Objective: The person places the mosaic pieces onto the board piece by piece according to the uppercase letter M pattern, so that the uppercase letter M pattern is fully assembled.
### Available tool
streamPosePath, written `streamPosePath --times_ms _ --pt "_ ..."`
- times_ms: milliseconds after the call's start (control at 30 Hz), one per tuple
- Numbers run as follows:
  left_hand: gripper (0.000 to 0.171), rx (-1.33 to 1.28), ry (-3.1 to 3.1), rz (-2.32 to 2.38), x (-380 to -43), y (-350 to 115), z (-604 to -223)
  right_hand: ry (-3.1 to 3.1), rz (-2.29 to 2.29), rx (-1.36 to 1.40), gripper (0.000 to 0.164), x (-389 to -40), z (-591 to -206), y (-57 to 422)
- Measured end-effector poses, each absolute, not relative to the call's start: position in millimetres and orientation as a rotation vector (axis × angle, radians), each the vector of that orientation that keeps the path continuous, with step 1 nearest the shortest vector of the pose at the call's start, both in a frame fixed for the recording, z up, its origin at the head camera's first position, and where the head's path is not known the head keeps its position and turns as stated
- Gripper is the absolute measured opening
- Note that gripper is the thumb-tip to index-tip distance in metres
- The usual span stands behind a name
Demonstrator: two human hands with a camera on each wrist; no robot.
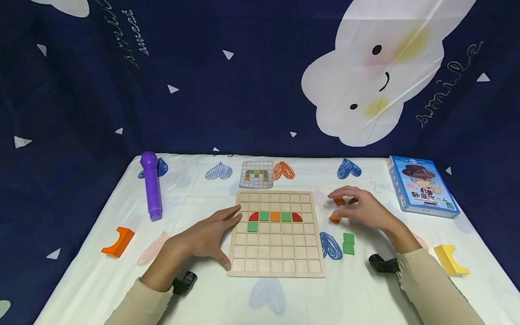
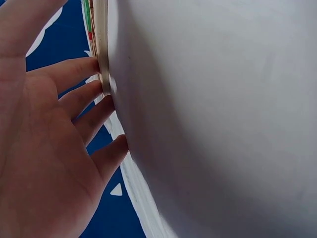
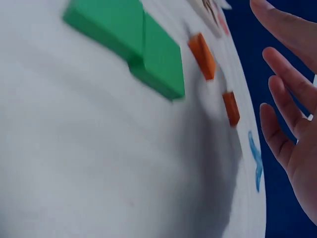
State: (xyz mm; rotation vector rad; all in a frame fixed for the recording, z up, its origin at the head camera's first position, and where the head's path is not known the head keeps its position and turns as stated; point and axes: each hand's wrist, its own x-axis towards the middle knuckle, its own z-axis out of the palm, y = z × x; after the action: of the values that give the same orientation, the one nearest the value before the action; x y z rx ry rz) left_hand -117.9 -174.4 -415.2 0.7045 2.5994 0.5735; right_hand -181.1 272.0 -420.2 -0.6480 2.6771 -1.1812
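A wooden grid board lies in the middle of the cloth. One row on it holds a red rounded piece, a green square, an orange square, another green square and a second red rounded piece. Below the left red one sits a green square. My left hand touches the board's left edge with fingers spread. Over two loose orange squares hovers my right hand, thumb and fingers apart, nothing visibly held. Two green squares lie nearer me, side by side.
Behind the board is a small pattern card. A purple microphone and an orange arch block lie to the left. On the right are a blue game box and a yellow arch block.
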Motion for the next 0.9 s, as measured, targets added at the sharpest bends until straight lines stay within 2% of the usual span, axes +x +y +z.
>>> streamPosePath --times_ms 333,900 --pt "0.132 0.701 2.602 0.579 -117 -174 -416 2.681 -1.114 -0.540 0.045 -194 -431 289" --pt "0.132 0.705 2.603 0.574 -117 -175 -416 2.686 -1.099 -0.510 0.034 -205 -444 293"
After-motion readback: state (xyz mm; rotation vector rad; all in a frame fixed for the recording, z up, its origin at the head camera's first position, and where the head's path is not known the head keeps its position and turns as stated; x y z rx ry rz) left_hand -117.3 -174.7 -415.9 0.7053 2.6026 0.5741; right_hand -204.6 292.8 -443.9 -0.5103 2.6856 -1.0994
